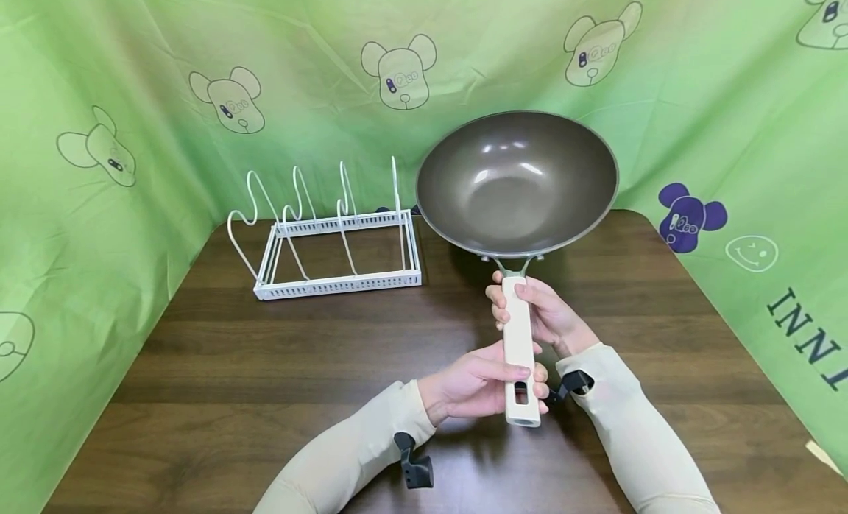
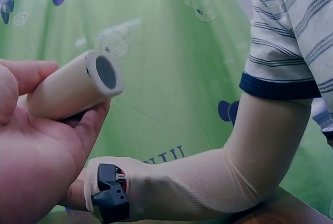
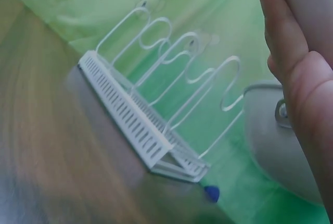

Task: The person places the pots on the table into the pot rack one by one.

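Wok [image 1: 517, 182] held tilted above the surface [image 1: 265, 367]. My right hand [image 1: 539, 315] grips the cream handle [image 1: 519, 352] near the bowl; my left hand [image 1: 480, 385] clasps its end. White wire rack [image 1: 334, 238] stands left. Advice: keep both grips firm and rim level with a slot.

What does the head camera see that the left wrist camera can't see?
Only the head view shows the wok's bowl, the white rack on the wooden table, and the right hand gripping the handle higher up. Only the left wrist view shows the handle's hollow round end and a striped shirt sleeve. Both show the left hand gripping the cream handle and the green cloth.
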Demonstrator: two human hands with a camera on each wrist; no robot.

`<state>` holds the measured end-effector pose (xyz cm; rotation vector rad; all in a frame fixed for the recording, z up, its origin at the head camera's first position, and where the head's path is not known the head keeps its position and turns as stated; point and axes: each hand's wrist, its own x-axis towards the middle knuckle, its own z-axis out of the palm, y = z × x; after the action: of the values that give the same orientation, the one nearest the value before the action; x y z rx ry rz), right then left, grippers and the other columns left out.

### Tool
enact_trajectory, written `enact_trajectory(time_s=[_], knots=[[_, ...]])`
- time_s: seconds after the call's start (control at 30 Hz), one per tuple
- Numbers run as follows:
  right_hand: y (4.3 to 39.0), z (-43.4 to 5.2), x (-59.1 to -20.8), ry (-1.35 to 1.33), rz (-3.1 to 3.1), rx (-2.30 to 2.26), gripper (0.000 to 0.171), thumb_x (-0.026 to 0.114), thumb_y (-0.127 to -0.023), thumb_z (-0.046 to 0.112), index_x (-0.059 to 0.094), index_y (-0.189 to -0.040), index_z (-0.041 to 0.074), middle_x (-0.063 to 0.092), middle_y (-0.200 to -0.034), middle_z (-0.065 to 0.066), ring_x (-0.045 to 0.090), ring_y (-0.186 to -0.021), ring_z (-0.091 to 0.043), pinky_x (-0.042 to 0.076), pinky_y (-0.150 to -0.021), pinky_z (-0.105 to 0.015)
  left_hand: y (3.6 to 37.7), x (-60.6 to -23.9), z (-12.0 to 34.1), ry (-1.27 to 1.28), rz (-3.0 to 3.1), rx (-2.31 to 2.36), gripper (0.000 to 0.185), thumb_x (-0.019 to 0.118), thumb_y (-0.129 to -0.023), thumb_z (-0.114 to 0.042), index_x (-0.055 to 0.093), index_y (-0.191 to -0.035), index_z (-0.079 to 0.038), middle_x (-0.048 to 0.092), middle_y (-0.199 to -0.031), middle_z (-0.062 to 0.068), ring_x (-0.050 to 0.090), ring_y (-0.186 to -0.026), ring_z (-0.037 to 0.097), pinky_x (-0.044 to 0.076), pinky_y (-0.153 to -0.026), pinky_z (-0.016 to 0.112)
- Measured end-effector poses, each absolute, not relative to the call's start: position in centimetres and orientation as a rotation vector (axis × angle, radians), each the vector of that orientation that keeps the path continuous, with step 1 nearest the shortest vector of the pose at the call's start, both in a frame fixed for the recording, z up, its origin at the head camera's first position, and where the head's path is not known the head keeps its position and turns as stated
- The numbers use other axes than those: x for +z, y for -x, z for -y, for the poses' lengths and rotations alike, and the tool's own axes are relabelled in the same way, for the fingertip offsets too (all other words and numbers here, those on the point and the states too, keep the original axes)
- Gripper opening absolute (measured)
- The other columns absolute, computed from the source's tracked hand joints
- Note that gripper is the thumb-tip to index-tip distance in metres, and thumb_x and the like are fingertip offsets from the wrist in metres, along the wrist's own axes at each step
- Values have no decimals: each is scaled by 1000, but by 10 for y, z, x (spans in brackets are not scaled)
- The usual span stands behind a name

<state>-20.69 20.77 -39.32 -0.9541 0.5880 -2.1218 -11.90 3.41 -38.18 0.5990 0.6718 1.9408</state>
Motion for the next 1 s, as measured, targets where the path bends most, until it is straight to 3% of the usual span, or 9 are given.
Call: enact_trajectory(time_s=[0.33,0.5,0.7,1.0], knots=[[206,-195,-374,1076,-544,-2151,28,45,-105,10,38,-130,-2,54,-108,-14,63,-99,-26,53,-91,-36,121,-371,-22,-711,-561,1928,36,33,-93,4,46,-117,-21,47,-93,1,46,-84,13,45,-83,30],[205,-187,-367,1095,-540,-2191,28,51,-103,12,40,-126,0,54,-104,-13,63,-96,-25,54,-87,-34,123,-368,-18,-759,-491,1932,28,52,-94,-8,46,-118,-22,43,-93,0,43,-82,11,42,-82,28],[205,-174,-363,1107,-469,-2220,27,53,-102,11,44,-125,0,53,-100,-12,64,-95,-25,53,-87,-34,126,-370,-15,-825,-399,1929,45,75,-86,-26,47,-120,-24,38,-93,-3,37,-80,9,39,-79,24],[199,-154,-356,1025,-102,-2250,32,58,-96,1,37,-120,-2,29,-86,-7,56,-86,-23,53,-92,-38,126,-371,-14,-844,-328,1941,48,77,-84,-27,46,-121,-24,36,-92,-5,35,-78,8,36,-76,22]])
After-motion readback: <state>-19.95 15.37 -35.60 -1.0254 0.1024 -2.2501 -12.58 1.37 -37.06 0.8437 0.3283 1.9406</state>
